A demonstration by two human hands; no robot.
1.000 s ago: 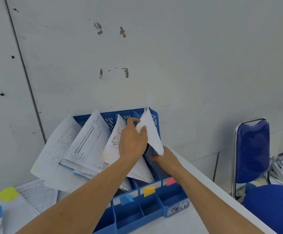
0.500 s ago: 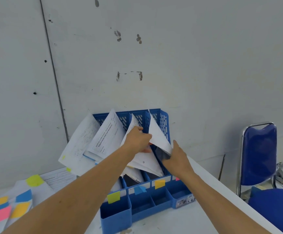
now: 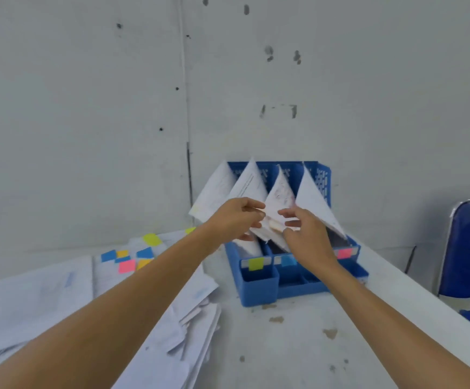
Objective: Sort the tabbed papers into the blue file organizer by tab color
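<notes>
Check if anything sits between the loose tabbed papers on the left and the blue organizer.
Nothing visible lies on the table between the pile and the organizer. In its slots lean filed sheets; the left hand seems to pinch them, the right hand is open beside them.

— What moved?
— The left hand (image 3: 238, 219) has let go of the rightmost paper (image 3: 316, 204) and dropped lower. The right hand (image 3: 305, 234) has come out from under it.
— And the paper?
— It now stands alone in the organizer's (image 3: 259, 287) last slot.
</notes>
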